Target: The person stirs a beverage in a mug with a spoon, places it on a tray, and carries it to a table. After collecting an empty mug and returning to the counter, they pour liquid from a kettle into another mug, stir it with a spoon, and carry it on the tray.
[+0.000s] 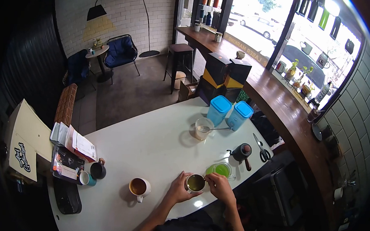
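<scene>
A white cup point(195, 183) of dark green liquid is near the table's front edge, with my left hand point(179, 188) wrapped round its left side. My right hand point(221, 186) is closed in a pinch at the cup's right rim; what its fingers hold is hidden. Just behind that hand stands a clear glass cup point(231, 172) with bright green liquid. A white mug point(146, 189) of brown drink stands to the left, its handle towards me. Beyond the glass cup is a small dark pot point(242, 151) with a wooden handle.
Two blue-lidded containers point(219, 110) stand at the back right, near a clear plastic tub point(201, 129) and a spoon point(220, 128). Scissors point(264, 152) lie by the right edge. On the left are a card holder point(71, 160), a teal cup point(87, 178) and a dark cup point(97, 170).
</scene>
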The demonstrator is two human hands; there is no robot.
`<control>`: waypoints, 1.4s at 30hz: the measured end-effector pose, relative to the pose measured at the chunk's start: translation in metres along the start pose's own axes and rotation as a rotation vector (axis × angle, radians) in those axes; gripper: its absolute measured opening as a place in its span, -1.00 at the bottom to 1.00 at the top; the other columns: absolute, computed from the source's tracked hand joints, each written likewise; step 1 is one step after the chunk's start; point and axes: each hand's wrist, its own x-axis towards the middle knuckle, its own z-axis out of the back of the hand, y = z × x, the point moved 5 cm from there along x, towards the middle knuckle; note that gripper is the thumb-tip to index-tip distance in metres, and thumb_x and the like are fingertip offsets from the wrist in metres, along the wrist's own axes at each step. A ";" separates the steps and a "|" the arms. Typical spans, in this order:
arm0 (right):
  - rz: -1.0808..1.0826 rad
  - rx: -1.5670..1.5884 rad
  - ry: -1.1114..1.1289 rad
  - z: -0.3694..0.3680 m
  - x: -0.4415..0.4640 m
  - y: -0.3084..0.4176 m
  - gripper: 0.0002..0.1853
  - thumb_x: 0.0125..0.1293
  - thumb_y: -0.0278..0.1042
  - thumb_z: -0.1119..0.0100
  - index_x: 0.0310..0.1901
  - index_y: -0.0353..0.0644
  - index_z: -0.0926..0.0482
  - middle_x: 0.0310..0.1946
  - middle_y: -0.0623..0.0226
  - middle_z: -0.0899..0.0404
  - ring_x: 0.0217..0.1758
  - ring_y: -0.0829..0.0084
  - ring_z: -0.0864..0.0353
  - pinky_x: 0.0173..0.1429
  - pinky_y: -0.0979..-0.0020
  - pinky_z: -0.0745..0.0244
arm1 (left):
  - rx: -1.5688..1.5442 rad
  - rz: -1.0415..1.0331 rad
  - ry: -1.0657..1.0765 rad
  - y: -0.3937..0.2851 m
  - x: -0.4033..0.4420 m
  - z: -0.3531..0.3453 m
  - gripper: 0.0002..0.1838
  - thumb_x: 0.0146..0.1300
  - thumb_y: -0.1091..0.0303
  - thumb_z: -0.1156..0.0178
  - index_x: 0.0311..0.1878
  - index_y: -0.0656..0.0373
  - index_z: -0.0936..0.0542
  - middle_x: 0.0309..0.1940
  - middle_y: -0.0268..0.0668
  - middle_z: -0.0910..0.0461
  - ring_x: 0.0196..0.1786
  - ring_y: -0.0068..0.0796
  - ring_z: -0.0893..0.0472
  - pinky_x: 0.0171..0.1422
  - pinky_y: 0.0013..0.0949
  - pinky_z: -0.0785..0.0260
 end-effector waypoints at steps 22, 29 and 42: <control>-0.022 0.101 0.025 -0.005 -0.001 0.002 -0.90 0.35 -0.55 -0.22 -0.18 -0.37 -0.68 -0.37 0.05 -0.65 -0.38 0.13 -0.66 -0.22 0.24 -0.54 | 0.001 0.038 0.017 -0.003 0.000 0.001 0.00 -0.13 -0.12 -0.68 0.28 0.23 -0.41 0.17 -0.07 -0.59 0.22 -0.11 -0.64 0.35 -0.12 -0.48; 0.007 0.059 -0.090 0.007 0.002 0.003 -0.90 0.34 -0.57 -0.21 -0.18 -0.38 -0.67 -0.37 0.03 -0.64 -0.36 0.11 -0.66 -0.23 0.23 -0.53 | 0.005 0.040 0.020 0.000 0.000 0.000 0.00 -0.14 -0.08 -0.69 0.28 0.22 -0.40 0.17 -0.08 -0.59 0.22 -0.12 -0.64 0.35 -0.13 -0.48; -0.014 0.065 -0.014 -0.001 0.001 0.003 -0.91 0.34 -0.55 -0.23 -0.20 -0.37 -0.67 -0.39 0.05 -0.64 -0.38 0.10 -0.65 -0.24 0.22 -0.53 | -0.037 0.050 0.035 0.000 0.000 0.000 0.00 -0.13 -0.11 -0.68 0.28 0.22 -0.40 0.18 -0.06 -0.58 0.21 -0.10 -0.64 0.32 -0.13 -0.50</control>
